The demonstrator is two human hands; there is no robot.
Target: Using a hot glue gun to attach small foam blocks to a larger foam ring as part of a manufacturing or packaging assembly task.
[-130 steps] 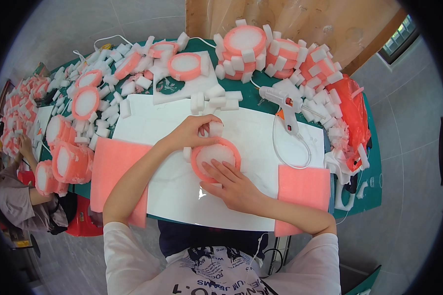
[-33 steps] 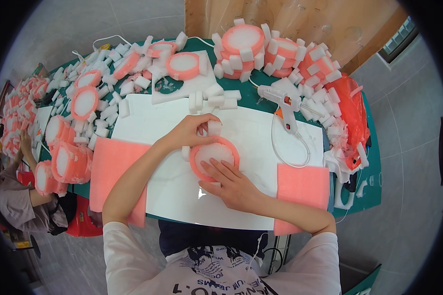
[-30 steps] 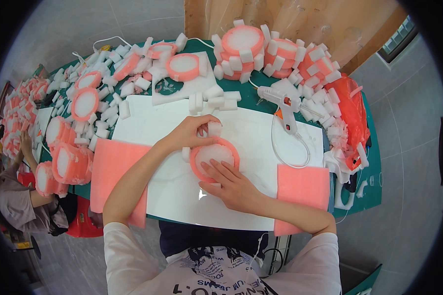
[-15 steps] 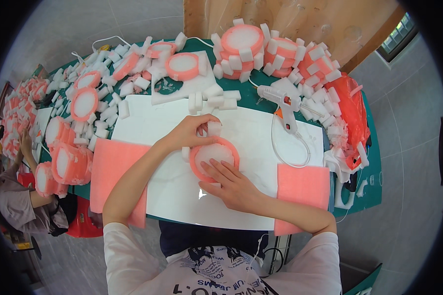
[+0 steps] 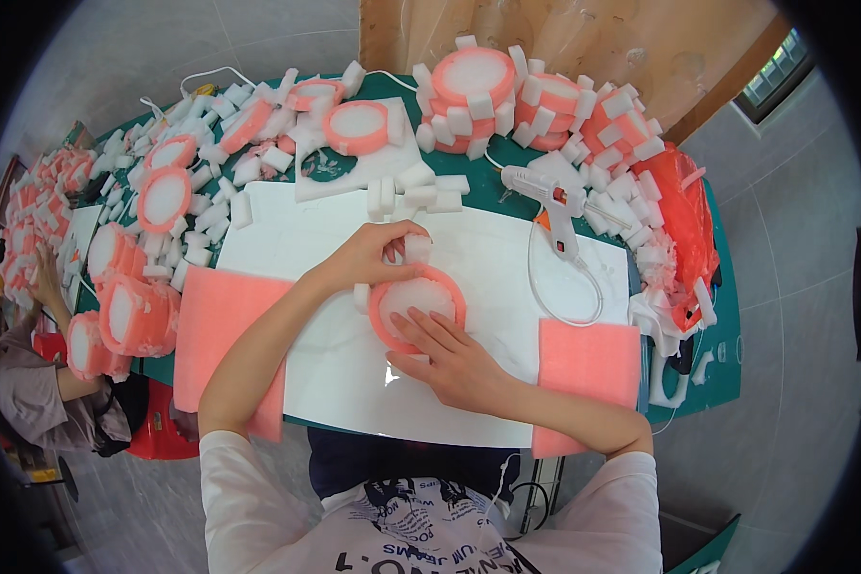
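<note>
In front of me on a white board (image 5: 335,392) lies a round foam piece (image 5: 390,322), a pink ring around a white centre. A small white foam block (image 5: 417,250) sits against its far edge, and my left hand (image 5: 368,256) is closed on that block between thumb and fingers. Another white block (image 5: 361,298) stands at the ring's left side. My right hand (image 5: 454,368) rests on the white centre with its fingers stretched out, its thumb by the near rim.
A white glue gun (image 5: 555,206) with a cord lies at the right. Pink foam sheets (image 5: 230,325) flank the board. Stacked pink-and-white rounds (image 5: 471,77), loose white blocks (image 5: 419,196) and a red plastic bag (image 5: 679,220) line the green table (image 5: 727,335). Another person (image 5: 43,383) works at far left.
</note>
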